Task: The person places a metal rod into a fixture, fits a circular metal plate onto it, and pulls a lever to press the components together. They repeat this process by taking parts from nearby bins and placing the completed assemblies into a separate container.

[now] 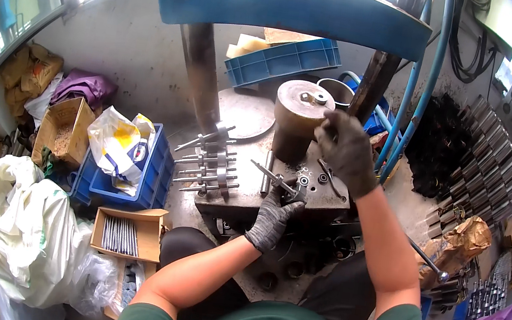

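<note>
My left hand (274, 217), in a grey knit glove, is closed round a metal shaft (270, 174). The shaft's thin end points up and left over a steel block table (322, 204). My gloved right hand (347, 150) is raised beside a thick metal cylinder (303, 109), its fingers curled; whether something small is in them is hidden. On the cylinder's top lies a small metal ring piece (319, 97). Left of my left hand several shafts with collars (218, 166) lie in a row. A plain metal rod (267, 173) and small bearing-like rings (323, 178) are on the block.
A blue press beam (292, 8) spans overhead between dark posts. To the left are a blue crate (161, 175) with plastic bags and a cardboard box (152, 245) of thin rods. At right, a lever with a ball end (442, 277) sticks out near stacked metal cylinders (486, 171).
</note>
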`<state>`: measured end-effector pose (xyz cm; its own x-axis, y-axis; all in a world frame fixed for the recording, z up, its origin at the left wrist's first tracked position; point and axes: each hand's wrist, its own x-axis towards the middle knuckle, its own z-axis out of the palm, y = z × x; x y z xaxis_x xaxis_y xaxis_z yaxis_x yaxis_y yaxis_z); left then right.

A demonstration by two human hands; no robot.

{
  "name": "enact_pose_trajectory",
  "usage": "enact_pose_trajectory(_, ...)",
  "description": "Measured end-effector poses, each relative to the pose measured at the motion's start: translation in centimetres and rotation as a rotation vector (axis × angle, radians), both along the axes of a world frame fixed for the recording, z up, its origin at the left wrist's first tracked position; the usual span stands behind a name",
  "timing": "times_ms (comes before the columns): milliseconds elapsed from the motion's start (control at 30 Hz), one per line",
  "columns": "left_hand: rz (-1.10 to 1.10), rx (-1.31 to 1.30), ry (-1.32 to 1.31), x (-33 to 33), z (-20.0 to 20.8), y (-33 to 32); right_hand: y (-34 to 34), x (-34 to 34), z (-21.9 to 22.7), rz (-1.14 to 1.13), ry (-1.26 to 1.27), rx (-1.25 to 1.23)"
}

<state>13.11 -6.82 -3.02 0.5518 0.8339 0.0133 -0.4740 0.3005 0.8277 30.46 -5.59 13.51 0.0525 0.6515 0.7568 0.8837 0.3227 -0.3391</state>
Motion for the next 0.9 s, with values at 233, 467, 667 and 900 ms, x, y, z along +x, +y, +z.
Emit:
enact_pose_trajectory(233, -0.022, -0.018, 0.077, 0.7, 1.1, 0.8, 12.5, 2.4, 6.4, -0.305, -0.505, -0.621)
enact_pose_trajectory(467, -0.039, 0.018, 0.102, -0.6, 2.3, 0.7, 16.1, 0.6, 8.1, -0.299, -0.629, -0.93)
enact_pose_trajectory(667, -0.066, -0.01, 0.168, -1.1, 2.6, 0.8, 18.9, 1.0, 7.3, -0.356, -0.863, -1.047)
enact_pose_trajectory(900, -0.04, 0.03, 0.186, -0.9, 2.0, 1.1, 18.1, 0.9, 6.9, -0.431, -0.545, -0.85)
